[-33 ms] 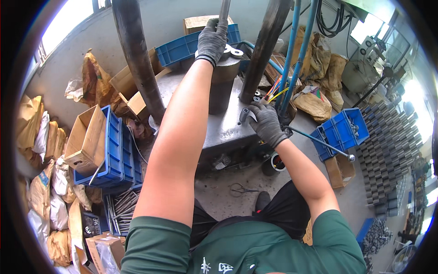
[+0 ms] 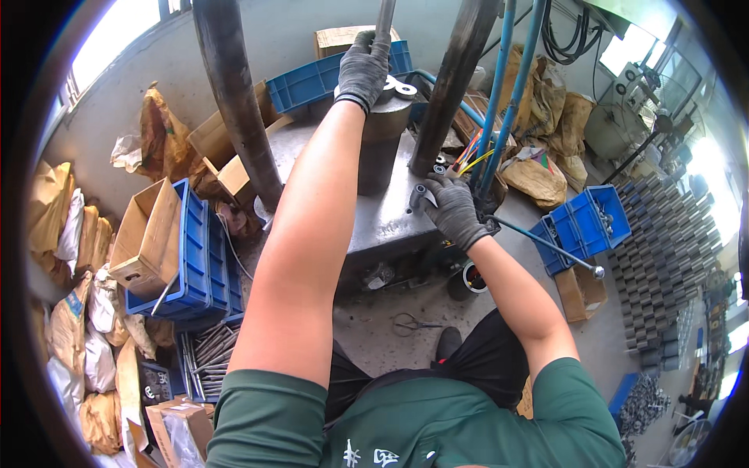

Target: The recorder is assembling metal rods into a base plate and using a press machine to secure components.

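Note:
My left hand [image 2: 363, 72], in a grey knit glove, is wrapped round an upright metal rod [image 2: 385, 17]. Just below it, flat pale metal rings [image 2: 403, 89] lie on top of a thick dark cylinder [image 2: 378, 156] that stands on the steel table [image 2: 374, 222]. My right hand [image 2: 458, 212], gloved the same way, is lower and to the right. Its thumb and forefinger close on a short grey metal sleeve [image 2: 417, 198] at the table's edge; the far fingertips are partly hidden. A blue lever with a ball knob [image 2: 598, 272] sticks out from beside my right wrist.
Dark pillars [image 2: 238, 101] rise either side of the cylinder. Blue pipes [image 2: 511, 101] stand right of the table. Blue crates [image 2: 211, 257] and paper sacks crowd the left; a blue bin [image 2: 597, 222] and stacked metal tubes [image 2: 663, 265] are right. Scissors [image 2: 416, 323] lie on the floor.
The lever's ball knob has dipped slightly down and to the left. My right hand has shifted very slightly; my left hand stays on the rod.

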Available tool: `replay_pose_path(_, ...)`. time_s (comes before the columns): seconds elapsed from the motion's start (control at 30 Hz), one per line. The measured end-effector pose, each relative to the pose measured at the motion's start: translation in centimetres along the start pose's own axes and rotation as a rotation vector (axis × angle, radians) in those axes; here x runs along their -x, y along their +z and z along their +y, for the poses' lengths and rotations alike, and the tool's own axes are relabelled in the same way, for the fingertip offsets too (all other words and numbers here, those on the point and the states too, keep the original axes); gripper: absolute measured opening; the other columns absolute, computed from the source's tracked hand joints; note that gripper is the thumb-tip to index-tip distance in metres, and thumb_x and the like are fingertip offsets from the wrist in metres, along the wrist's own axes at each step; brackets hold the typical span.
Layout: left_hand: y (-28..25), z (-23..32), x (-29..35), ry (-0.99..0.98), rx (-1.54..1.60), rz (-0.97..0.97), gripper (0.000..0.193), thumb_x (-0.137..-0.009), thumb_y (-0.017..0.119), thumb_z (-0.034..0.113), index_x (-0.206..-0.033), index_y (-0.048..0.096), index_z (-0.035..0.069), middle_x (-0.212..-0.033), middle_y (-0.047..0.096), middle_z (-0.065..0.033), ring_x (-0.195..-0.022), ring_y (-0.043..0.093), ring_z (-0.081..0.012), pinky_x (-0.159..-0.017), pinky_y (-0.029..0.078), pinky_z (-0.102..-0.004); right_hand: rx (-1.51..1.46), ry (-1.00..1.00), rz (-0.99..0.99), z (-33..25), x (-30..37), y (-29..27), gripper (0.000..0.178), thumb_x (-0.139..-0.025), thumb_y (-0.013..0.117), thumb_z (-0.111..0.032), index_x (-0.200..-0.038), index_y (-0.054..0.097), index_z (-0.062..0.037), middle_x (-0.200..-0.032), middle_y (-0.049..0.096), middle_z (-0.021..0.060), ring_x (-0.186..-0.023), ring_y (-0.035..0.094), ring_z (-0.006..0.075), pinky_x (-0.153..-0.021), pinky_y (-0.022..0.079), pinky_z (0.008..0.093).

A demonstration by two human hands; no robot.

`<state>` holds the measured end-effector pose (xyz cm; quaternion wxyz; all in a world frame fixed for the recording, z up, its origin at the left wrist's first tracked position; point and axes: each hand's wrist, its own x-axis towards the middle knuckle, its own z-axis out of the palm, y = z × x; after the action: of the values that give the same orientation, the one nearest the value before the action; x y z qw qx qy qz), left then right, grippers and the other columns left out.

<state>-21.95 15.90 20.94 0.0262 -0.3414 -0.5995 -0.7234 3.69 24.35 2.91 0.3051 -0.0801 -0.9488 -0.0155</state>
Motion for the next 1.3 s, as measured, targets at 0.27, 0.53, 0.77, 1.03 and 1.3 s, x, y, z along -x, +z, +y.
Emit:
replay_pose_path(0.27,-0.6,0.1,0.0,0.016,0.001,-0.042,0.049,-0.104,0.062,0.049,-0.124,0.066,0.005,-0.090,0.074,-0.0070,-0.081,0.073,-0.0148,-0.067,0.057,-0.0310,-0.151,0.037,-0.072,1.6,-0.2,3.7,0.020,-0.087,0.074,-0.023,-0.103,0.074,-0.0116,-0.120,0.072,0.0097,-0.108,0.066,0.0348,-0.095,0.052,0.0479)
replay_pose_path(0.53,-0.2,-0.4,-0.4,0.009,-0.119,-0.046,0.051,-0.104,0.053,0.053,-0.128,0.061,0.008,-0.089,0.076,-0.0130,-0.086,0.075,-0.0282,-0.080,0.057,-0.0421,-0.490,0.230,-0.036,2.5,-1.0,3.6,0.014,-0.084,0.078,-0.016,-0.096,0.073,-0.0086,-0.101,0.073,0.0106,-0.097,0.068,0.0332,-0.089,0.054,0.0459)
replay_pose_path(0.77,-0.5,-2.5,-1.4,0.082,-0.151,-0.008,0.049,-0.106,0.055,0.049,-0.131,0.059,0.008,-0.090,0.073,-0.0110,-0.083,0.070,-0.0224,-0.073,0.056,-0.0383,-0.326,0.011,-0.038,1.6,-1.0,3.5,0.016,-0.083,0.080,-0.019,-0.093,0.072,-0.0080,-0.102,0.073,0.0112,-0.099,0.068,0.0342,-0.090,0.054,0.0467)
replay_pose_path(1.03,-0.1,-1.2,-0.1,0.009,-0.092,-0.042,0.052,-0.104,0.055,0.051,-0.131,0.060,0.007,-0.093,0.076,-0.0151,-0.091,0.073,-0.0320,-0.084,0.055,-0.0432,-0.276,0.020,0.005,1.3,-1.3,2.2,0.015,-0.080,0.081,-0.012,-0.091,0.072,-0.0083,-0.101,0.069,0.0112,-0.097,0.068,0.0327,-0.086,0.056,0.0421)
replay_pose_path(1.3,-0.6,-0.8,-0.4,0.020,-0.126,-0.028,0.049,-0.105,0.058,0.050,-0.126,0.060,0.006,-0.085,0.070,-0.0071,-0.075,0.068,-0.0147,-0.064,0.057,-0.0317,-0.696,0.131,0.345,-1.0,-10.9,-3.7,0.024,-0.087,0.077,-0.006,-0.110,0.074,-0.0015,-0.110,0.062,0.0129,-0.095,0.070,0.0236,-0.083,0.058,0.0329)
